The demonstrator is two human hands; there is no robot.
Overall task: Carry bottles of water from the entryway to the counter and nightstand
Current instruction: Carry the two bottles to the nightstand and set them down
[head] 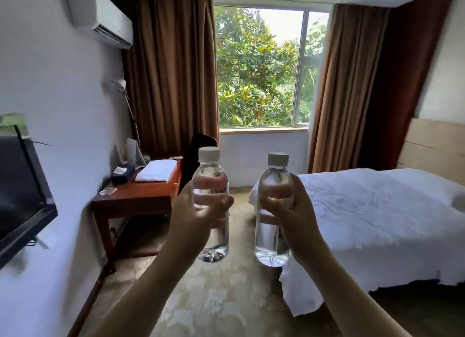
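I hold two clear water bottles with white caps upright in front of me, side by side and apart. My left hand (195,215) is wrapped around the middle of the left bottle (210,180). My right hand (293,215) grips the middle of the right bottle (273,243). Both bottles look full. Both hang in the air over the carpet, between the desk and the bed. No nightstand shows in this view.
A red-brown wooden desk (130,198) stands along the left wall with a folded white towel (157,171), a tissue box (122,175) and a small glass dish. A dark chair (198,145) sits behind it. A white bed (372,226) fills the right. A television (20,188) hangs at left.
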